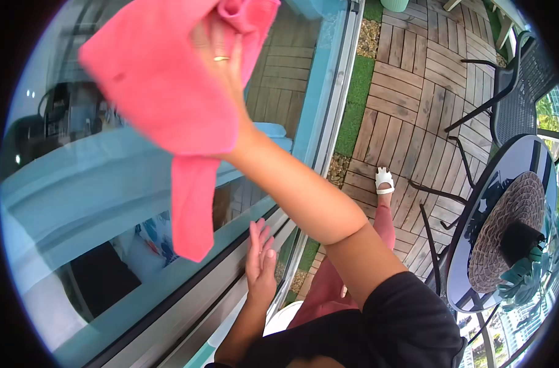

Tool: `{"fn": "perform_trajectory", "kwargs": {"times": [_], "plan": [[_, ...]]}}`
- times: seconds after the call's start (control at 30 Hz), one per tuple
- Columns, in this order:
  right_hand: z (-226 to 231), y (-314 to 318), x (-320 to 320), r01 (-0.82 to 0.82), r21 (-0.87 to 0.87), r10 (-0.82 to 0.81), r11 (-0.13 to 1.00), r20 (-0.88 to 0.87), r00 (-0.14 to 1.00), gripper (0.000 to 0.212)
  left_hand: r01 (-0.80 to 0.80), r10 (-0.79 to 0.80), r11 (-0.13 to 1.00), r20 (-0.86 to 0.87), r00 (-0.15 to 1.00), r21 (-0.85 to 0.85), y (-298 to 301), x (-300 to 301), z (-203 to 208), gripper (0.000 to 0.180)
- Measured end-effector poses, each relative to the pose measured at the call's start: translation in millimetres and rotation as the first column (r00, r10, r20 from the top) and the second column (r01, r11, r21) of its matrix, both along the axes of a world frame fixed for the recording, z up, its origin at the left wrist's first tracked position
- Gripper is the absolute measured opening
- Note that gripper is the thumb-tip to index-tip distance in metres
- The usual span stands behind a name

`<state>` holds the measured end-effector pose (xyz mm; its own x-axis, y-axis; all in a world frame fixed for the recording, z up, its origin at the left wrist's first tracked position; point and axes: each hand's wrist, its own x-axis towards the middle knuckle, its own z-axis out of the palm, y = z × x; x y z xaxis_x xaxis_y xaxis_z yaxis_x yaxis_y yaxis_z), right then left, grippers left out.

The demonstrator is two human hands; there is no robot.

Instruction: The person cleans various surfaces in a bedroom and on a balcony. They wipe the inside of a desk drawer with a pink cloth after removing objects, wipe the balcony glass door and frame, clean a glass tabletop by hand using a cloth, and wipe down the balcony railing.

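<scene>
I have the right hand (230, 76) holding a soft pink cloth (144, 80), angular at its hanging end, over the smooth glass pane (77, 178); fingers nearly straight, tips unclear. The left hand (261, 270), empty, loosely open, sits near the pane's lower edge. Slatted wooden tiles (408, 92) lie right of the pane.

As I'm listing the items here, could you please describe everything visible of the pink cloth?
The pink cloth is plain, soft-looking fabric with a small dark mark toward its left. It spreads in front of the glass pane at upper left, bunched at its upper right, with a narrow, pointed flap hanging below. The right hand lies against it, partly covered by its folds. Its top runs out of view; contact with the glass is unclear.
</scene>
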<state>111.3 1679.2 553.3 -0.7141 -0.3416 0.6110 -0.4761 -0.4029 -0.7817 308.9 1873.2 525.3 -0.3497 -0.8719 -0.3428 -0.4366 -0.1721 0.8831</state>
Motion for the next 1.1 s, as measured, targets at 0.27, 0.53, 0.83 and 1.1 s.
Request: {"fn": "perform_trajectory", "kwargs": {"times": [0.27,0.53,0.83,1.1], "plan": [[-300.4,19.9,33.5,-0.428,0.366,-0.034,0.826,0.790,0.612,0.080,0.077,-0.131,0.953,-0.170,0.977,-0.293,-4.6,-4.8,-7.9,0.058],[91.4,83.4,166.7,-0.371,-0.251,0.382,0.894,-0.006,0.924,0.046,0.178,-0.530,0.570,-0.193,0.825,-0.802,7.2,15.5,84.2,0.068],[-230.5,114.3,174.5,-0.397,0.218,0.302,0.891,0.368,0.879,0.070,0.236,-0.349,0.848,-0.165,0.922,-0.475,11.6,16.7,-46.9,0.066],[-596.0,96.4,146.1,-0.531,0.436,-0.232,0.727,0.883,0.408,0.086,0.197,-0.203,0.974,-0.046,0.978,-0.115,-3.5,-42.2,-249.9,0.051]]}}
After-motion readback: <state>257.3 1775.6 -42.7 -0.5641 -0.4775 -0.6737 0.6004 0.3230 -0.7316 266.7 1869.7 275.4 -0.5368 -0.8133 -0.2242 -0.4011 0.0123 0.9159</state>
